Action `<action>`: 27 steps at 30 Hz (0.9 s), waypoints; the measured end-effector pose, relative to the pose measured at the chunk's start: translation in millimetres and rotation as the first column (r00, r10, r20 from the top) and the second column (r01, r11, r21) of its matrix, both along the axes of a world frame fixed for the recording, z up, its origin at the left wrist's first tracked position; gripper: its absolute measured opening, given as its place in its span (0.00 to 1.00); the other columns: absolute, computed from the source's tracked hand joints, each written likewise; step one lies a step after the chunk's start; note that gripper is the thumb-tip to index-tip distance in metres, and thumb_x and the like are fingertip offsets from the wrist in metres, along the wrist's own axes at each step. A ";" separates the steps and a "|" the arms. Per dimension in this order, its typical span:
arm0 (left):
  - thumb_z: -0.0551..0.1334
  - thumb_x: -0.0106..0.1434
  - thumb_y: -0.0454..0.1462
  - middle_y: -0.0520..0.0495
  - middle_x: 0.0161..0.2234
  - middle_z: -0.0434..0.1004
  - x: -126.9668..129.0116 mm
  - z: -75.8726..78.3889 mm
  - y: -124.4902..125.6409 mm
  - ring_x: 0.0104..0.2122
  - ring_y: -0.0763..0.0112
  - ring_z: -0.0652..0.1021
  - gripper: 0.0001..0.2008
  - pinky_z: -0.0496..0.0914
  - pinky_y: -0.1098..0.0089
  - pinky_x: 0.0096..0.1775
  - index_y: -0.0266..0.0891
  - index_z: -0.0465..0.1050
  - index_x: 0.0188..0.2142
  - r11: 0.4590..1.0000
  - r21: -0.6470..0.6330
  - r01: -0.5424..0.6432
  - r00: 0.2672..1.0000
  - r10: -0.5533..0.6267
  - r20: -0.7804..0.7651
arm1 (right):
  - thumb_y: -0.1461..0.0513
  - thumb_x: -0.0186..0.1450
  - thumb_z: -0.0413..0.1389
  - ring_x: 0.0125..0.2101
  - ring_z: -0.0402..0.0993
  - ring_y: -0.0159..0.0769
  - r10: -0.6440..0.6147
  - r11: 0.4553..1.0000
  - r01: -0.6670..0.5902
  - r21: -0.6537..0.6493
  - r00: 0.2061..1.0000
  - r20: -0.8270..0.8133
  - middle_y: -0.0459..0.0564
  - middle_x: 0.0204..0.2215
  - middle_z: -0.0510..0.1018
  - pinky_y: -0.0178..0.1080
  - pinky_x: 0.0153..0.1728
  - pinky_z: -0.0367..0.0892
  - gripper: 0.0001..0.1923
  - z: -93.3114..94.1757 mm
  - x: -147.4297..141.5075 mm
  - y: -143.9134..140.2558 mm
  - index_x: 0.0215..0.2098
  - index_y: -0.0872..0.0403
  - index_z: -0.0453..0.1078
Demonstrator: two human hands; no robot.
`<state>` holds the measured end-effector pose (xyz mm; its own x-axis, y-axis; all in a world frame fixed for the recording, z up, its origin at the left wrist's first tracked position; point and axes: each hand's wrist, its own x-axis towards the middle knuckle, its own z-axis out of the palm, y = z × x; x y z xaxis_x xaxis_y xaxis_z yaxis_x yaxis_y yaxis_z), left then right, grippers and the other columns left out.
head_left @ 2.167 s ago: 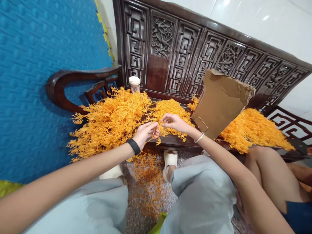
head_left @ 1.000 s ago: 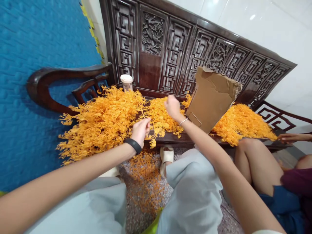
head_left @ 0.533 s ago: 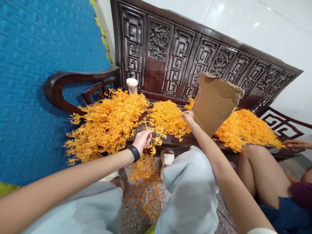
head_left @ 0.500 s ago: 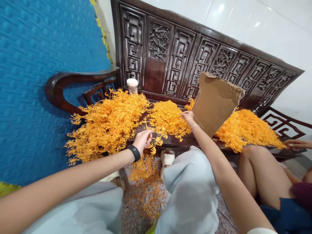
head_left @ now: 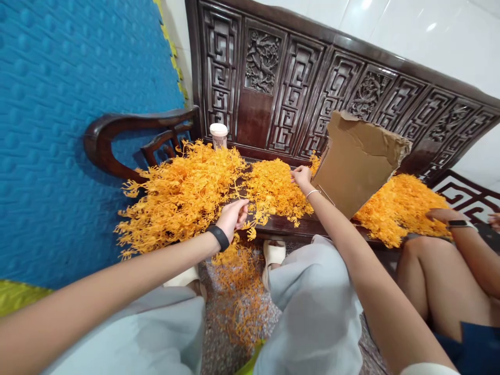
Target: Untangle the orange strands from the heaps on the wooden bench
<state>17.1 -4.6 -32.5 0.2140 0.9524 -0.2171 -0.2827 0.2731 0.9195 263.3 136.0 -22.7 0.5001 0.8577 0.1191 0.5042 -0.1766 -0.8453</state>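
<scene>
My left hand [head_left: 233, 216], with a black band at the wrist, has its fingers pinched together in front of the bench seat. A branching orange plastic sprig [head_left: 252, 225] hangs at its fingertips and appears held there. Over the back of the middle orange heap [head_left: 275, 185], my right hand [head_left: 301, 178] has its thumb and fingers closed. Whatever lies between those fingers is too small to make out. To the left of both hands spreads a larger heap of loose orange sprigs [head_left: 183, 195].
A bent cardboard piece [head_left: 355, 161] stands upright right of my right hand. Beyond it, a co-worker's hand [head_left: 441, 215] touches another orange heap [head_left: 402, 203]. A white-lidded tub [head_left: 219, 135] stands against the carved bench back [head_left: 255, 120]. Orange bits [head_left: 242, 291] litter the floor between my feet.
My left hand has risen slightly, the sprig still by its fingers. My right hand has shifted a little to the left over the heap. The co-worker's hand has reached left onto the right heap.
</scene>
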 end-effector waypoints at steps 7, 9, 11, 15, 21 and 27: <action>0.56 0.55 0.40 0.60 0.07 0.52 -6.1 -7.7 7.4 0.07 0.84 0.52 0.13 0.46 0.78 0.13 0.38 0.58 0.18 1.000 0.024 -0.007 1.000 0.007 0.012 | 0.60 0.62 0.51 0.20 0.71 0.25 0.345 0.932 -0.359 -0.051 0.921 -0.183 0.51 0.27 0.77 0.28 0.22 0.65 0.09 -3.8 -17.3 -26.5 0.30 0.59 0.67; 0.56 0.55 0.40 0.60 0.07 0.52 -6.5 -7.8 9.5 0.07 0.84 0.52 0.13 0.46 0.78 0.13 0.38 0.58 0.18 1.000 0.025 -0.015 1.000 0.014 0.020 | 0.53 0.63 0.49 0.22 0.73 0.28 0.532 0.816 -0.571 -0.085 0.801 -0.273 0.55 0.29 0.77 0.29 0.23 0.66 0.17 -6.8 -22.0 -38.5 0.30 0.59 0.69; 0.56 0.55 0.40 0.60 0.07 0.52 -6.3 -6.8 11.3 0.08 0.84 0.52 0.13 0.46 0.78 0.13 0.38 0.58 0.18 0.999 0.027 -0.017 1.000 0.016 0.026 | 0.49 0.61 0.49 0.24 0.73 0.30 0.633 0.712 -0.693 -0.113 0.703 -0.324 0.56 0.31 0.77 0.31 0.24 0.67 0.21 -9.7 -27.5 -48.8 0.30 0.60 0.71; 0.57 0.55 0.40 0.59 0.07 0.52 -4.6 -3.1 13.3 0.08 0.84 0.52 0.13 0.45 0.79 0.13 0.38 0.58 0.18 0.999 0.036 0.000 0.999 -0.001 0.034 | 0.49 0.58 0.54 0.25 0.73 0.29 0.700 0.647 -0.756 -0.094 0.638 -0.321 0.53 0.29 0.77 0.32 0.28 0.67 0.20 -12.7 -38.8 -60.4 0.29 0.59 0.71; 0.56 0.56 0.39 0.59 0.07 0.52 -4.2 -1.5 13.4 0.08 0.84 0.52 0.14 0.46 0.79 0.12 0.38 0.58 0.18 0.999 0.036 -0.006 1.000 0.005 0.012 | 0.51 0.53 0.60 0.26 0.72 0.28 0.761 0.583 -0.807 -0.099 0.584 -0.281 0.48 0.24 0.75 0.31 0.31 0.66 0.16 -8.2 -40.6 -66.3 0.26 0.58 0.71; 0.55 0.57 0.38 0.59 0.07 0.52 -7.5 -5.7 19.6 0.07 0.84 0.52 0.13 0.45 0.79 0.12 0.38 0.57 0.18 0.999 0.031 -0.039 0.999 0.038 0.013 | 0.54 0.51 0.62 0.26 0.71 0.28 0.788 0.530 -0.847 -0.040 0.510 -0.345 0.46 0.24 0.75 0.32 0.32 0.65 0.13 -4.5 -29.5 -70.7 0.26 0.57 0.72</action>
